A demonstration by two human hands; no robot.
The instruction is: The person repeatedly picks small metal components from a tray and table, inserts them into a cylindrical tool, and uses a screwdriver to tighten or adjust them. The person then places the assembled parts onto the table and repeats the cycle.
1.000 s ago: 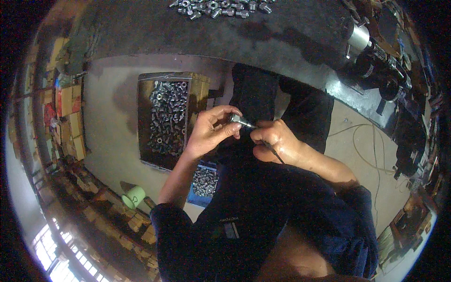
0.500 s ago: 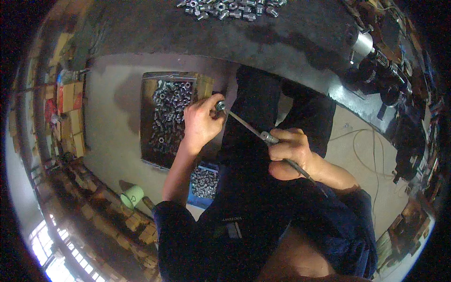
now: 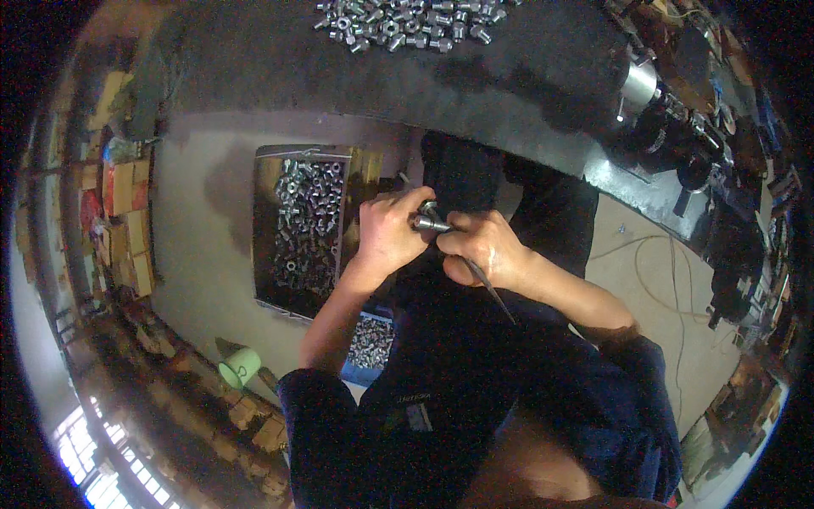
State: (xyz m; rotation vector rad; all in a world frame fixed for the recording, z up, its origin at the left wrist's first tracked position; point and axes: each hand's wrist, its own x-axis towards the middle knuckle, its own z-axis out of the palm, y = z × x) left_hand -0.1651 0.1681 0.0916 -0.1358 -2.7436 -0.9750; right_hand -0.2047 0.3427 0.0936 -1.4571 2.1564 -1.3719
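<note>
My left hand [image 3: 392,231] is closed around a small shiny metal fitting, mostly hidden by its fingers. My right hand [image 3: 490,248] grips a thin dark rod-shaped tool [image 3: 490,293], whose tapered tail sticks out below the fist. A bright cylindrical metal piece [image 3: 431,224] lies between the two hands, against the fingers of both. Beyond the left fingers pokes a thin tip, seemingly the tool's other end. The hands nearly meet above my dark-clothed lap, and whether the tool runs through the fitting is hidden.
Left of my hands stands an open box [image 3: 366,174] of metal fittings, with a blue bin [image 3: 365,373] of small metal parts nearer me. More fittings [image 3: 407,25] are heaped on the dark bench [image 3: 254,85]. A machine [image 3: 640,85] sits at right; a green mug [image 3: 242,366] is lower left.
My right hand has moved left and up, bringing the tool and cylindrical piece against my left hand. The left hand has shifted slightly right and nearer; the rod between them is now mostly hidden.
</note>
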